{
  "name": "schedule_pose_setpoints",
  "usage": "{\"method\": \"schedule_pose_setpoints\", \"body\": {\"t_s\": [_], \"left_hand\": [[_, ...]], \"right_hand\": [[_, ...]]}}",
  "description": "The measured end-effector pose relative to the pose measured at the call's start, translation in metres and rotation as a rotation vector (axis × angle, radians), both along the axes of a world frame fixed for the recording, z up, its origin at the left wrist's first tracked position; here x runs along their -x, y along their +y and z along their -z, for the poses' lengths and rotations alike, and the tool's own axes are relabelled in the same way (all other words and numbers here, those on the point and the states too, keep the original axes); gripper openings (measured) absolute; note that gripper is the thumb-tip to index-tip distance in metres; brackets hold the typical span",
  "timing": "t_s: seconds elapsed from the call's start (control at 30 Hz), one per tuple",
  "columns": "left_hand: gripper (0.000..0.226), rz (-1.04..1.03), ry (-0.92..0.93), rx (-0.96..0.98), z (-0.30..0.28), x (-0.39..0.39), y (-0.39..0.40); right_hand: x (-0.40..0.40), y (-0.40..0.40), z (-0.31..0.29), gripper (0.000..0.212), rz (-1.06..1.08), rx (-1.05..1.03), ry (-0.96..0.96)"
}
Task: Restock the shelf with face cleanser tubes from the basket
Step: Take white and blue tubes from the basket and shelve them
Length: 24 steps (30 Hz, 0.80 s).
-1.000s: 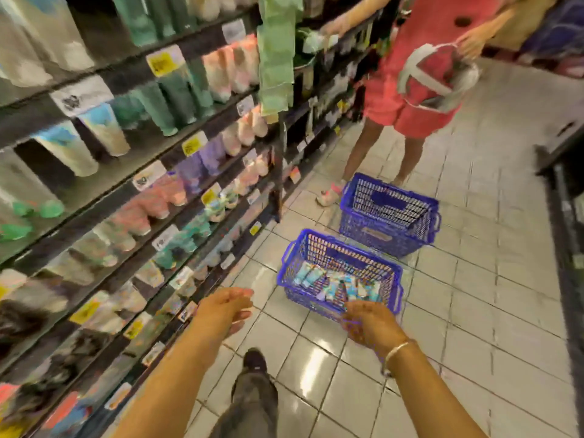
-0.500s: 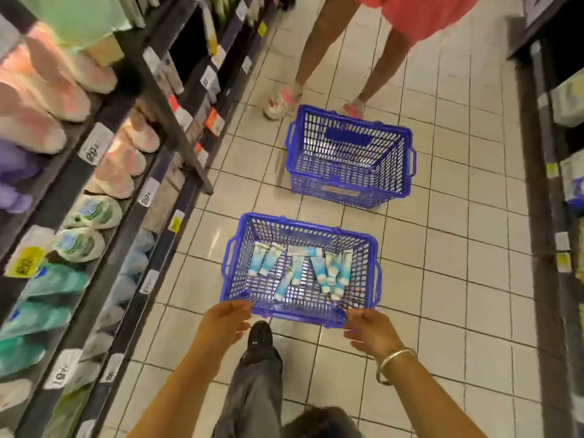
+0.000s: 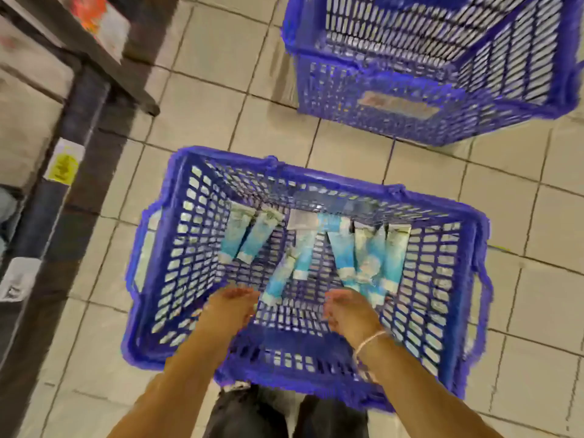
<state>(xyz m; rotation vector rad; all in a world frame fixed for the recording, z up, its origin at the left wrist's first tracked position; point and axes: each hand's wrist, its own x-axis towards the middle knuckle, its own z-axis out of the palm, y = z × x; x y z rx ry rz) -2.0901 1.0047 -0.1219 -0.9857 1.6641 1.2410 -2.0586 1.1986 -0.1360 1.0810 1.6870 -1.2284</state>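
Item: face cleanser tubes (image 3: 303, 251), pale blue with white ends, loose on the floor of the blue basket (image 3: 177, 248), toward twelve o'clock. Our left hand (image 3: 232, 306) and right hand (image 3: 349, 311) hover inside with fingers relaxed, holding nothing. We advise gathering several aligned tubes per grip, caps together.

Pale tiled floor (image 3: 347, 147), dark shelving (image 3: 79, 128) at left

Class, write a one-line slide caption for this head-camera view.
Both hands, left and right, reach into a blue basket of cleanser tubes beside a shelf.
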Motion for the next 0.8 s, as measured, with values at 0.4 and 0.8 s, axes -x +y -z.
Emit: {"method": "schedule_pose_setpoints", "body": {"t_s": [0.4,0.8], "left_hand": [[0.056,0.687,-0.013,0.298,0.178,-0.005,0.045],[0.064,0.407,-0.079,0.104,0.160,0.009,0.013]], "right_hand": [[0.013,-0.002,0.165,0.015,-0.145,-0.158,0.179],[0.024,-0.042,0.185,0.030,0.025,-0.247,0.328]]}}
